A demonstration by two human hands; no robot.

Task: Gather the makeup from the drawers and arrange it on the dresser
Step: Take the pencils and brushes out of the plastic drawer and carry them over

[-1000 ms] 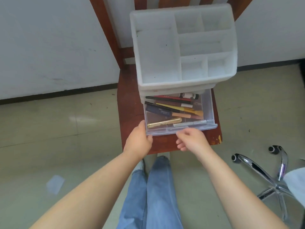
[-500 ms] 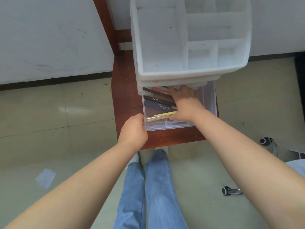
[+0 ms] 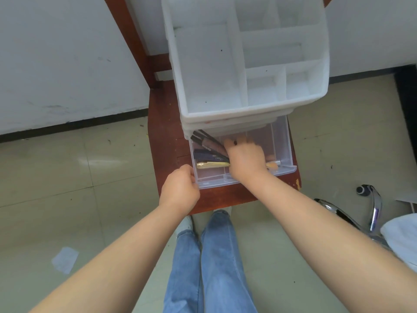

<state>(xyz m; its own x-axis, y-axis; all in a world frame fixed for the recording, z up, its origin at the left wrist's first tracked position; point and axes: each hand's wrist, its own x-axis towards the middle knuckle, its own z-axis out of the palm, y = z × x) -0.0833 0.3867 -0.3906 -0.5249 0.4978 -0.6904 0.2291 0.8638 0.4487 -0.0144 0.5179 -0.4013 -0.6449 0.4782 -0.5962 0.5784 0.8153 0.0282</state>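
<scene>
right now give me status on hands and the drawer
Left hand grips drawer front corner. Right hand inside, fingers curled over the pencils. Top tray overhangs the drawer's back.

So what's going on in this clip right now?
A person stands over a white organizer on a wooden chair. Its clear drawer is pulled out. The left hand holds the drawer's front left corner, while the right hand reaches in among the makeup pencils and a gold tube. Nothing has been lifted out yet; the organizer's top compartments look empty.
</scene>
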